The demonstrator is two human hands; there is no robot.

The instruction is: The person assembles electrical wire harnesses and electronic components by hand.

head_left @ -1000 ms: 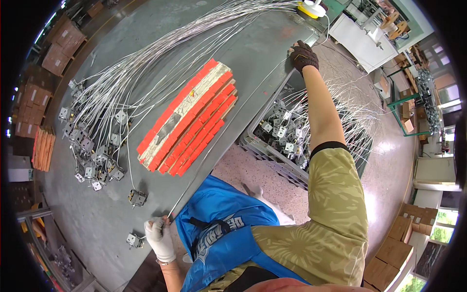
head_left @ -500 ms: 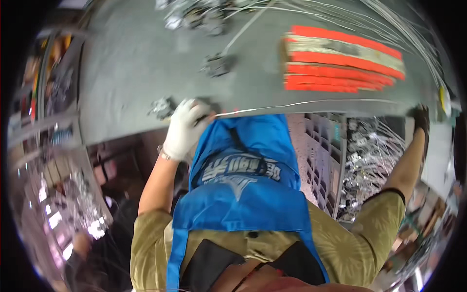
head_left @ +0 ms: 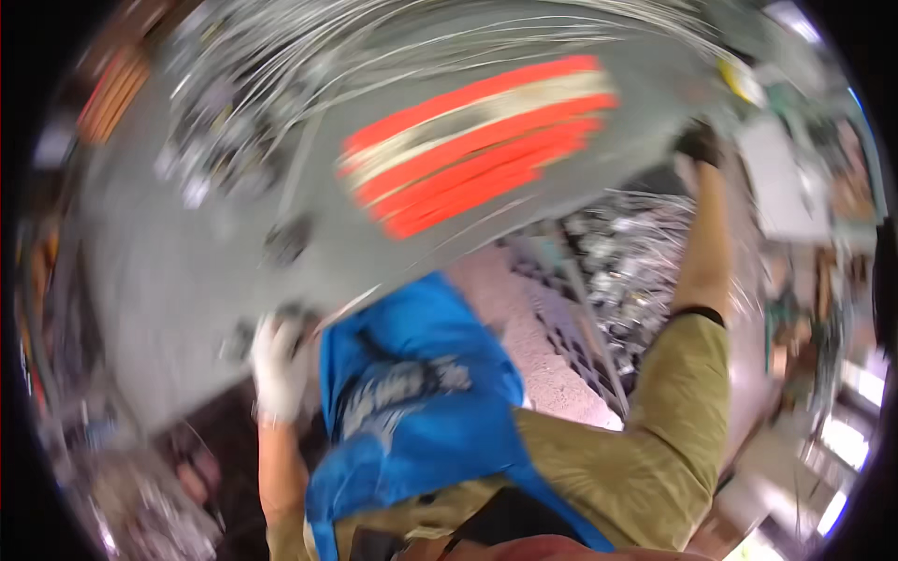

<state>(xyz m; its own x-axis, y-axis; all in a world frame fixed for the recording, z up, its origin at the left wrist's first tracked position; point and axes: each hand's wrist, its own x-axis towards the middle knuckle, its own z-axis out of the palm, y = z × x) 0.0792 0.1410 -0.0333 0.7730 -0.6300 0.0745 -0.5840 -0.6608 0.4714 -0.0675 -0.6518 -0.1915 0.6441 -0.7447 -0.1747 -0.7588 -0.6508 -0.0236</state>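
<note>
grey table (head_left: 178, 318), hands (head_left: 279, 366) wide apart, cable (head_left: 359, 299) between

wht L glove (head_left: 278, 363), dk R glove (head_left: 700, 143)

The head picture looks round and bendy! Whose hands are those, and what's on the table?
There's no robot: a person in a blue apron wears a wide camera on their head. It looks down, and its lens bends the edges. The left hand is gloved in white, the right hand in something dark. On the grey table lie a red-and-cream stack, white wires and small metal parts. The left hand seems to pinch a pale wire by the table's edge. Blur hides whether the right hand holds anything.
</note>
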